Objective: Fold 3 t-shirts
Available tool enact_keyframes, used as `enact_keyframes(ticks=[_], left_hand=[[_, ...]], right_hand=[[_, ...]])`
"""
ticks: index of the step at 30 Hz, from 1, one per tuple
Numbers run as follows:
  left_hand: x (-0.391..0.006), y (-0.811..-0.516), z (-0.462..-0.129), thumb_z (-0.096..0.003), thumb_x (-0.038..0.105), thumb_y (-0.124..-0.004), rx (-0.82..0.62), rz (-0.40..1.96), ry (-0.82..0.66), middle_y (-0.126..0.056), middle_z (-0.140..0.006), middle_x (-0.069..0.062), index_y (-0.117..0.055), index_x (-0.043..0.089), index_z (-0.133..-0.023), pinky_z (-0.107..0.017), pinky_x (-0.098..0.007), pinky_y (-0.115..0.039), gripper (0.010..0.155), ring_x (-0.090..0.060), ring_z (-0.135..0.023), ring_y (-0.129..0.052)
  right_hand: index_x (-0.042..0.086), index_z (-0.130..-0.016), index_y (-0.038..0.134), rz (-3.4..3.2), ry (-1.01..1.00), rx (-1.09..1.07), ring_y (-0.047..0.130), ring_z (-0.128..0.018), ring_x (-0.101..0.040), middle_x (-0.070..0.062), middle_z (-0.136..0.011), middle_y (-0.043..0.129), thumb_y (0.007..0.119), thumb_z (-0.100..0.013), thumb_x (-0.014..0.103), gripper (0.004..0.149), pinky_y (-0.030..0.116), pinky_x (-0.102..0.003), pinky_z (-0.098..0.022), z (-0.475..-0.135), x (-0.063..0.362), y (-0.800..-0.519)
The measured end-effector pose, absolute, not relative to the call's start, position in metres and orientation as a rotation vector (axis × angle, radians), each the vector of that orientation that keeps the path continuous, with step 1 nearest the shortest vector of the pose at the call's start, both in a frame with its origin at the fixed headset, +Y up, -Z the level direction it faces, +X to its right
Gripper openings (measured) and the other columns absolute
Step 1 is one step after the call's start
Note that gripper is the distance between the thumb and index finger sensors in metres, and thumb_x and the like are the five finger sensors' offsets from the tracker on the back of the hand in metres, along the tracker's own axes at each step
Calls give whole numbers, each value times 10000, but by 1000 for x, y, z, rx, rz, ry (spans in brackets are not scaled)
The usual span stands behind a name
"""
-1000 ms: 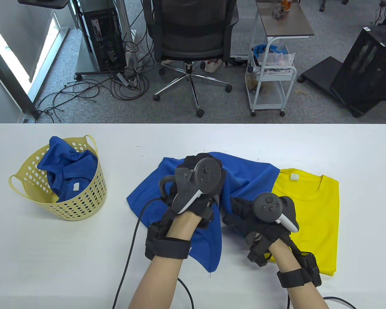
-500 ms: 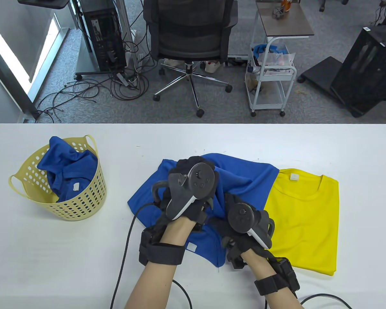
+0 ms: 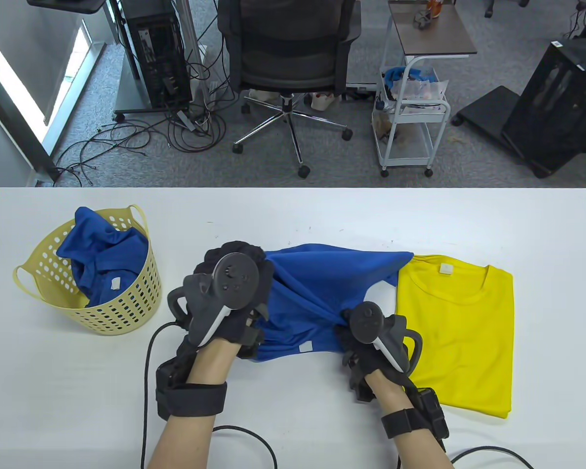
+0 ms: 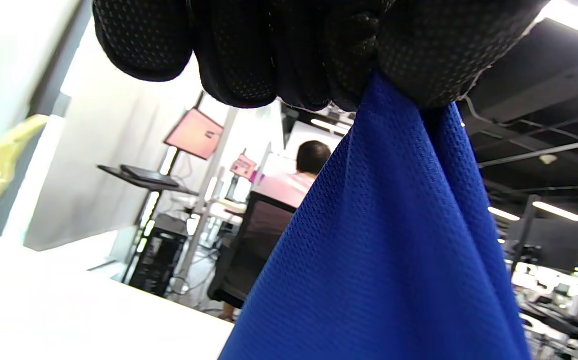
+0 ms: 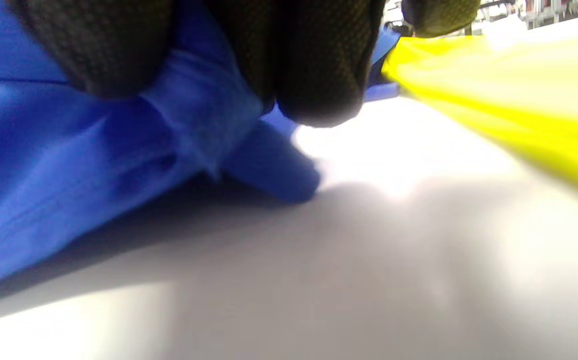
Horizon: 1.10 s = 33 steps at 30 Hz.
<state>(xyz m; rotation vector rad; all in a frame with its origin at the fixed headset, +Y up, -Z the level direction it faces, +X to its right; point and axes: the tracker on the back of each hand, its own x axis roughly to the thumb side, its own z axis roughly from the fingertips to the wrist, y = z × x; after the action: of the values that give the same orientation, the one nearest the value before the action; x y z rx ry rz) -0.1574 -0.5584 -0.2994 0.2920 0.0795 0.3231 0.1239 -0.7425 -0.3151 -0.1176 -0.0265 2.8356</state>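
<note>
A blue t-shirt (image 3: 322, 288) hangs stretched between both hands above the middle of the white table (image 3: 293, 210). My left hand (image 3: 246, 273) grips its left end in a closed fist; the left wrist view shows the blue cloth (image 4: 388, 260) hanging from the gloved fingers (image 4: 269, 45). My right hand (image 3: 351, 332) pinches the shirt's near right edge, low by the tabletop; the right wrist view shows blue fabric (image 5: 204, 120) between its fingers (image 5: 318, 60). A folded yellow t-shirt (image 3: 461, 332) lies flat at the right. Another blue t-shirt (image 3: 102, 249) sits crumpled in the basket.
A yellow perforated basket (image 3: 122, 312) stands on the table's left side. Black glove cables (image 3: 149, 371) trail along the near edge. Beyond the far edge are an office chair (image 3: 290, 53), a white cart (image 3: 412, 112) and a computer tower (image 3: 154, 53).
My left hand has moved left and lifted, my right hand stayed close, and the crumpled blue shirt has been pulled out taut between them, off the yellow shirt's left edge.
</note>
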Motion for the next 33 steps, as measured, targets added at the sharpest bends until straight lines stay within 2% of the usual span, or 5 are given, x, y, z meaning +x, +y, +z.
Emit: enact_keyframes(ticks=[8, 12, 20, 23, 33], left_hand=[[-217, -585, -294, -427, 517, -771, 232, 318, 197, -832, -787, 2, -855, 300, -744, -599, -468, -732, 394, -238, -719, -815], [-234, -594, -290, -429, 514, -768, 204, 314, 230, -833, -787, -3, -859, 294, -744, -598, -472, -731, 395, -240, -720, -816], [-241, -552, -278, -435, 509, -757, 281, 363, 229, -826, -792, -3, -856, 292, -746, -603, -472, -723, 392, -241, -726, -807], [-238, -553, -273, -437, 504, -757, 245, 335, 215, -824, -796, -8, -857, 288, -747, -607, -474, -719, 391, -245, -729, -802], [-225, -595, -294, -447, 483, -778, -119, 176, 177, -824, -812, -10, -874, 281, -757, -625, -486, -702, 382, -252, -750, -791]], right_hand=[[255, -804, 800, 2911, -145, 16, 901, -703, -299, -10, -738, 902, 854, -397, 377, 428, 562, -653, -666, -314, 138, -693], [279, -812, 794, 2958, -326, 101, 889, -726, -292, 7, -749, 892, 830, -410, 402, 422, 560, -652, -673, -310, 138, -657], [251, -804, 806, 2931, -517, 161, 890, -678, -285, -24, -738, 891, 817, -400, 356, 418, 672, -522, -591, -305, 137, -562], [242, -799, 813, 2983, -436, 203, 900, -667, -288, -28, -732, 899, 817, -397, 345, 414, 692, -506, -576, -305, 137, -565], [260, -782, 833, 3103, 114, 359, 882, -719, -309, -17, -747, 910, 821, -392, 354, 402, 663, -536, -598, -316, 140, -631]])
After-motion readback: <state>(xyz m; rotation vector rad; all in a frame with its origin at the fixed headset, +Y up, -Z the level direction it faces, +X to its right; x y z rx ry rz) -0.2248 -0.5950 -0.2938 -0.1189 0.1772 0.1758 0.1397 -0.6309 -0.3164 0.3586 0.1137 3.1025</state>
